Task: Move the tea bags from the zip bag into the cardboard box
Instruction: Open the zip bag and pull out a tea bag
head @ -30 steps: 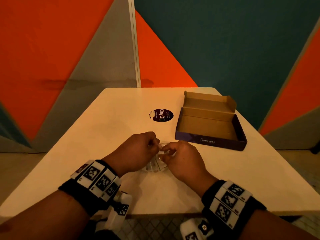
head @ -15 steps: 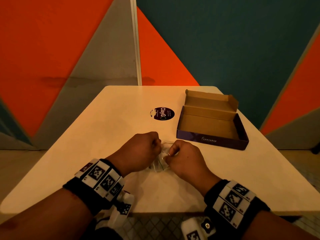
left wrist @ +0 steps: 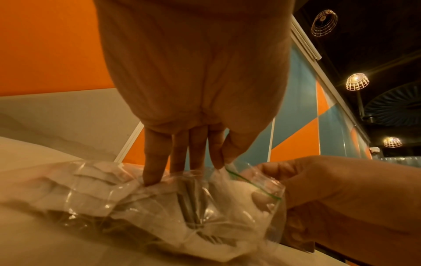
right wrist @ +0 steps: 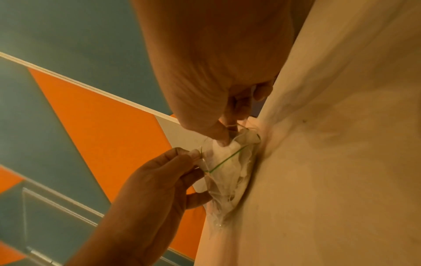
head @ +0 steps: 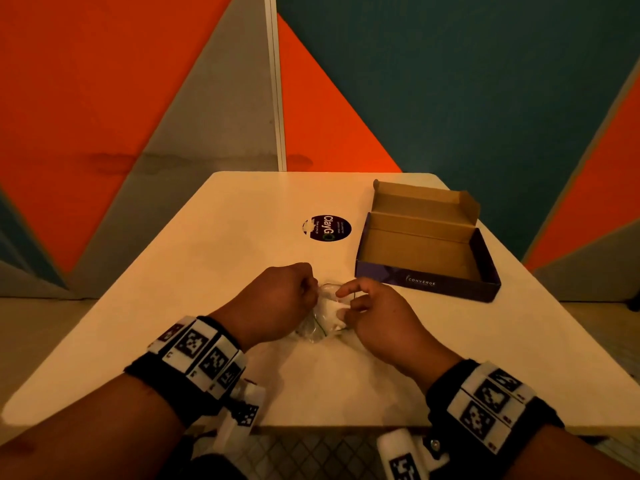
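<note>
A clear zip bag (head: 327, 311) with a green seal line lies on the table between my hands, and white tea bags (left wrist: 232, 193) show through the plastic. My left hand (head: 277, 306) pinches the left side of the bag's mouth (left wrist: 222, 166). My right hand (head: 367, 310) pinches the right side of the mouth (right wrist: 227, 142), and the mouth gapes open between them. The cardboard box (head: 427, 245) stands open to the right and farther back, its brown inside bare and its lid folded up behind.
A round black sticker (head: 327, 228) marks the white table (head: 207, 271) left of the box. Orange, grey and teal wall panels close off the far side. The table's near edge runs just under my wrists.
The two hands have drawn slightly apart and the bag's mouth has spread wider, showing more of the white tea bags. The box has not moved.
</note>
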The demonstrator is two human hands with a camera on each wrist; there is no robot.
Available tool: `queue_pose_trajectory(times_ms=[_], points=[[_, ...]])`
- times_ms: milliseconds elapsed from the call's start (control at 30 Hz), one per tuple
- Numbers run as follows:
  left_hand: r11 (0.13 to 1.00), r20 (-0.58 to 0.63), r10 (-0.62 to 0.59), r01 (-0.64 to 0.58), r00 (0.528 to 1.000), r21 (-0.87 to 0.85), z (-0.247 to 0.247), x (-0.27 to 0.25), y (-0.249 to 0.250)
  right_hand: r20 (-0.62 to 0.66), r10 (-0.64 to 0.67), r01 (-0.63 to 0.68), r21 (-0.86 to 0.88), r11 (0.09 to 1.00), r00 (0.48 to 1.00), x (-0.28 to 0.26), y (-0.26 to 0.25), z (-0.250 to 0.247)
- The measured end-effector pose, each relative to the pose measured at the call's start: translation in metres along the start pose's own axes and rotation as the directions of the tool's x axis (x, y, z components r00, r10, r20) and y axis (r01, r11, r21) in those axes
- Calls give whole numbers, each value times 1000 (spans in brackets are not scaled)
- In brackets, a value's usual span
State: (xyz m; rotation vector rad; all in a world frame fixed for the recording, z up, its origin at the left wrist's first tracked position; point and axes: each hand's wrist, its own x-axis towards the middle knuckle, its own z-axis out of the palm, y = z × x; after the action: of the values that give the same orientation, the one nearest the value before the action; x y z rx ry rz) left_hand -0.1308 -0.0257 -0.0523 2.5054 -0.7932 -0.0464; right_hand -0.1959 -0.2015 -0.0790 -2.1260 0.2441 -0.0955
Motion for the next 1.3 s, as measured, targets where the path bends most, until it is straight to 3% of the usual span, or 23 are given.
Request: queue_pose_trajectory(times_ms=[533,800,933,1000,1100,1300], points=[[996,-10,-35,36,999,80,-5,-1,-3,-79,23,-4,234,972,997,-3,4,-22],[996,92,-71,66,993,60,-12,-1,-7,-116,8,40,403,914,993,-8,2,-34],[998,-20,21,-20,1000,55,-13,-9,14,-121,-10,64,453,889,993,-11,-1,-34],[999,-74,22,-26,997,-47,-12,-13,29,-118,-25,81,493,867,993,-13,-3,-35],[943,-110,-53,13,993,-334,-5,-10,39,-118,-32,89,519,850,992,-15,-7,-37],[826,-86,-146,73,986,-558,-3,-6,30,-74,-31,66,540,839,997,-18,-10,-51]])
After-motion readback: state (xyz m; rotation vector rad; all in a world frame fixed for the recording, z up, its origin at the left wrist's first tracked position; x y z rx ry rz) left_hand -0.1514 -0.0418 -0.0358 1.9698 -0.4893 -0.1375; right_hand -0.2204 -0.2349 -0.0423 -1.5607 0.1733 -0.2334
